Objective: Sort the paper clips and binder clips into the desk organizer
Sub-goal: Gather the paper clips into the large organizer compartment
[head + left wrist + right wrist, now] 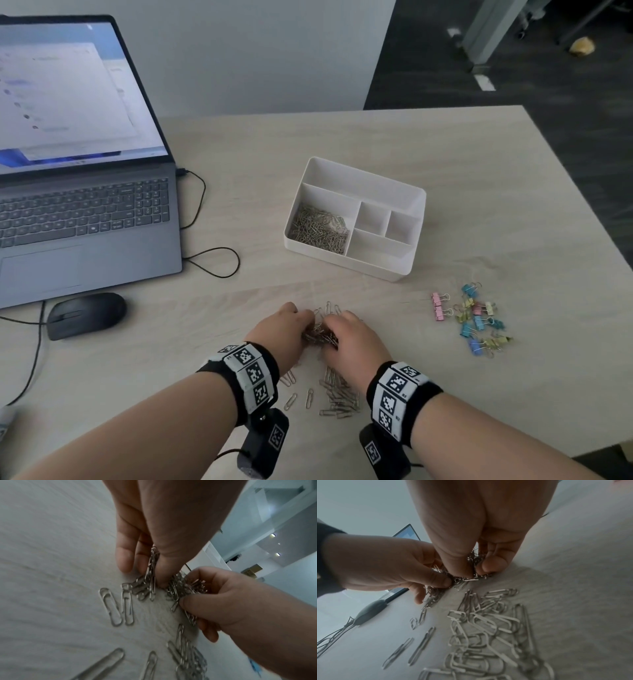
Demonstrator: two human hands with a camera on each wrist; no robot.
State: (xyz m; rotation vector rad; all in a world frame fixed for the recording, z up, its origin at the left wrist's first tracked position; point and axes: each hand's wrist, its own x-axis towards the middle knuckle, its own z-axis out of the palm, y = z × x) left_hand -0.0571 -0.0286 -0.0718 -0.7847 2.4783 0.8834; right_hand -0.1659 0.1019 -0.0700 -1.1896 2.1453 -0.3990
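Observation:
A pile of silver paper clips (320, 334) lies on the desk in front of me, and both hands are curled round part of it. My left hand (289, 327) pinches a bunch of clips (151, 569) between thumb and fingers. My right hand (346, 334) grips another clump (473, 559) pressed against the left one. More loose paper clips (337, 394) lie nearer me between the wrists. The white desk organizer (376, 270) stands further back, its large left compartment holding many paper clips (320, 228). Coloured binder clips (474, 320) lie scattered at the right.
An open laptop (85, 219) stands at the left with a black mouse (85, 313) and cables (212, 263) beside it. The desk's right edge (582, 192) drops to dark floor. The organizer's three smaller compartments (380, 236) hold nothing.

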